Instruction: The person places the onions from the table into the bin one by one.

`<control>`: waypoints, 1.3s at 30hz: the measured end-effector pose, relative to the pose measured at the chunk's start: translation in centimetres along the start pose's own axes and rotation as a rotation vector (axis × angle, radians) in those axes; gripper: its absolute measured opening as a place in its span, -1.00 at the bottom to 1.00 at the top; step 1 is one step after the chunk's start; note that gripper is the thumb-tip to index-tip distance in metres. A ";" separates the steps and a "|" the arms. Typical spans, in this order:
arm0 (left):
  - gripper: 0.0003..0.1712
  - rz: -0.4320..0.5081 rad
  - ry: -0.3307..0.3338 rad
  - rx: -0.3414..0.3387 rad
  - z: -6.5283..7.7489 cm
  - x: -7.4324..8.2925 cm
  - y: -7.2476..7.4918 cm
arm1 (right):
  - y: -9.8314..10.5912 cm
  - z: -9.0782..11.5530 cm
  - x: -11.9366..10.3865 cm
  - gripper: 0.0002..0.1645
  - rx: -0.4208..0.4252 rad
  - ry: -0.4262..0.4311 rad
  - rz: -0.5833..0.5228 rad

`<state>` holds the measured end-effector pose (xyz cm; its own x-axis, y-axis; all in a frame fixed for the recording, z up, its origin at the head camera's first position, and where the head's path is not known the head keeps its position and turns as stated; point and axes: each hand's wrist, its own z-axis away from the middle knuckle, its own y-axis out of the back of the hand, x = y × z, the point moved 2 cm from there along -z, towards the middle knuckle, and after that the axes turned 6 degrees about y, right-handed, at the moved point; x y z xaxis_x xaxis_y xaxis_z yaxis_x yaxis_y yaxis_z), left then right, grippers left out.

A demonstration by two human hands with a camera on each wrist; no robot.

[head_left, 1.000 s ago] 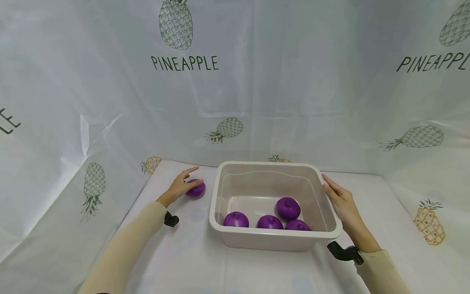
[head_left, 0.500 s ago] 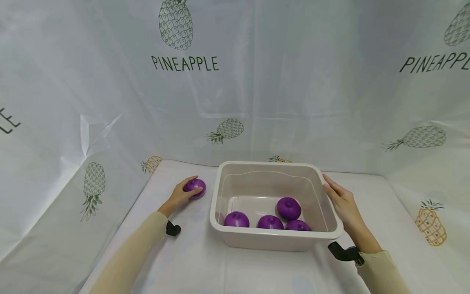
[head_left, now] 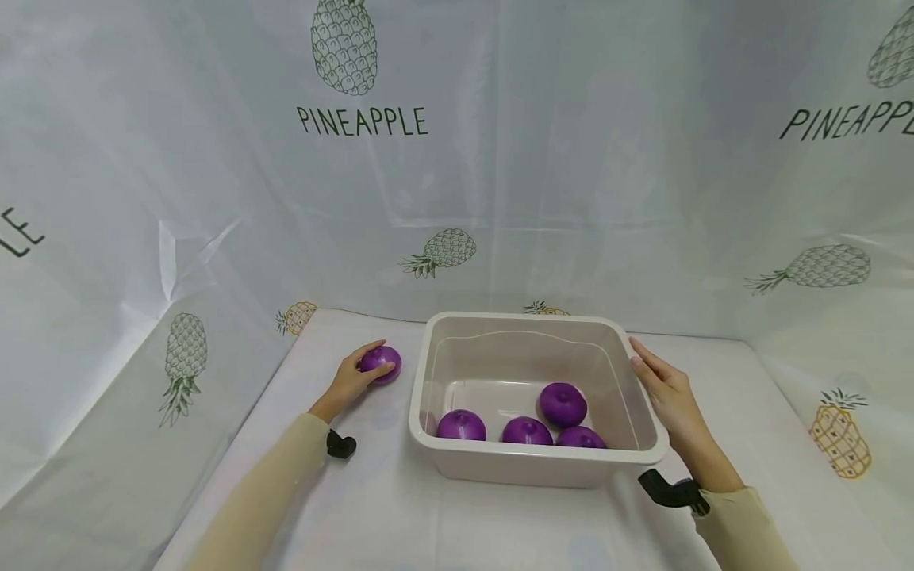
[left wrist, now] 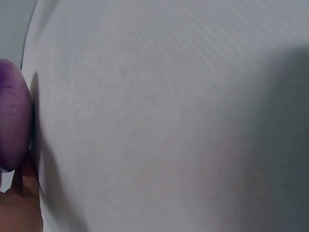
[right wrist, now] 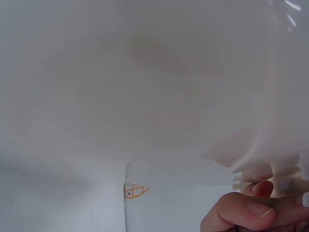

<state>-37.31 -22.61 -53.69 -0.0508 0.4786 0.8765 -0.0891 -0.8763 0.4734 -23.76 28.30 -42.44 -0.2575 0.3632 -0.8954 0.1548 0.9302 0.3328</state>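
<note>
My left hand grips a purple onion on the table left of the bin, fingers over its far side and thumb at its near side. In the left wrist view, this onion shows only at the left edge. A beige plastic bin stands in the middle with several purple onions inside: one toward the right, the others partly behind the near wall. My right hand rests against the bin's right side, straight fingers and thumb right at the rim. In the right wrist view, its fingers appear at lower right.
A white cloth covers the table. Grey-white sheeting printed with pineapples rises behind it and along both sides. A black wrist mount sits by the right sleeve, another wrist mount by the left.
My left hand hovered over the onion with spread fingers, then closed round it. The onion has barely shifted. The right hand and the bin have stayed in place.
</note>
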 end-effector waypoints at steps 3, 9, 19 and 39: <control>-0.23 -0.002 -0.004 0.010 0.1 0.0 -0.1 | 0.0 0.0 0.0 -0.32 -0.001 0.000 -0.001; -0.22 0.026 0.040 0.013 0.2 0.3 0.0 | -0.1 0.0 0.1 -0.33 -0.008 -0.008 -0.004; -0.20 0.072 0.046 0.021 1.0 4.0 1.7 | -0.1 0.0 0.1 -0.32 -0.004 -0.003 -0.015; -0.24 0.115 -0.040 -0.042 2.8 10.9 3.9 | 0.1 0.0 0.0 -0.31 -0.001 -0.011 0.002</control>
<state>-35.38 -20.92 -42.05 -0.0230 0.3714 0.9282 -0.1265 -0.9220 0.3658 -23.81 28.38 -42.45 -0.2466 0.3649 -0.8978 0.1545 0.9294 0.3353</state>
